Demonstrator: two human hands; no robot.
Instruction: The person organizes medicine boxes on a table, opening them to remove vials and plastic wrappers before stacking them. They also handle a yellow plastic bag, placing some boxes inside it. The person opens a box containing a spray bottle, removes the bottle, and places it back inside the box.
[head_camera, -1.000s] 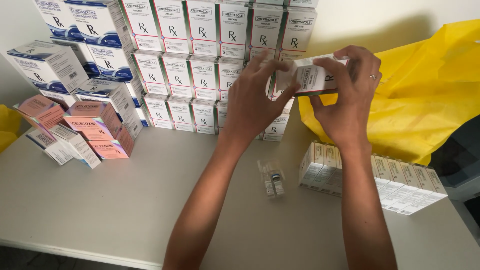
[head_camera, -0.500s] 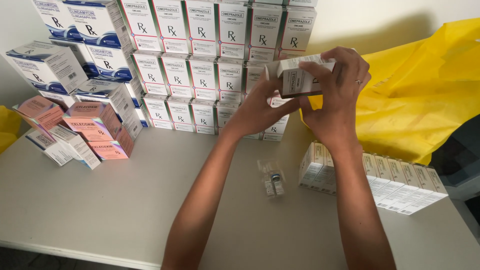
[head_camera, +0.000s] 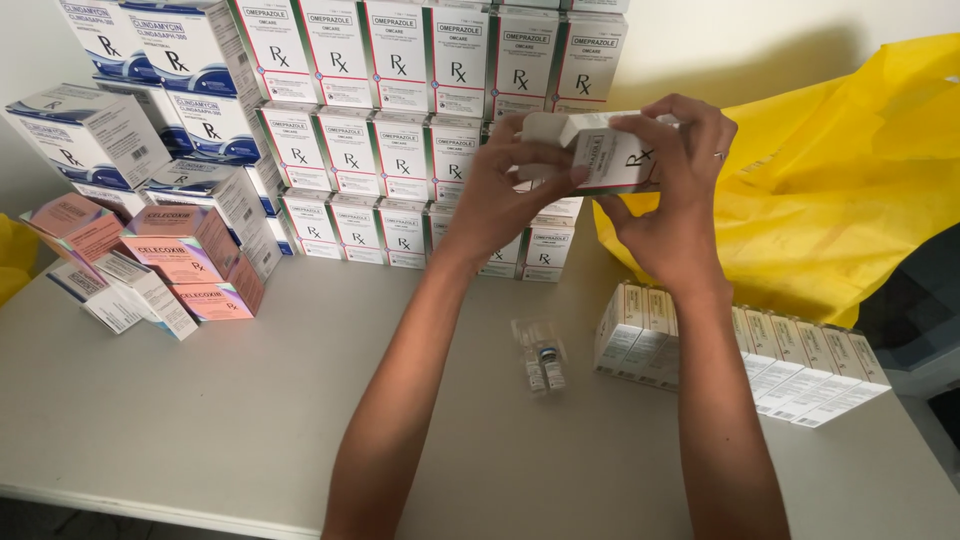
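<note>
Carton: a small white carton (head_camera: 610, 150) is held up above the table, in front of the stacked wall of boxes, its end flap raised toward the left.
Left hand: the left hand (head_camera: 500, 195) has fingers closed on the carton's left end, fingertips at the open flap.
Right hand: the right hand (head_camera: 675, 200) is clamped on the carton's right side, thumb below and fingers over the top; a ring shows on one finger.
Vials: a clear blister with two small vials (head_camera: 541, 356) lies flat on the table between the forearms, apart from both.
Row: a row of white cartons (head_camera: 800, 360) lies just right of the right forearm, running toward the table's right edge.
Stack: the wall of white boxes (head_camera: 400, 130) stands at the back, close behind the hands.
Pink boxes: pink boxes (head_camera: 180, 260) are piled at the left, well apart from the hands.
Bag: a yellow bag (head_camera: 840, 190) slumps at the back right, just behind the right hand.
Table: the grey table (head_camera: 230, 420) shows bare surface in front left, down to its near edge.
</note>
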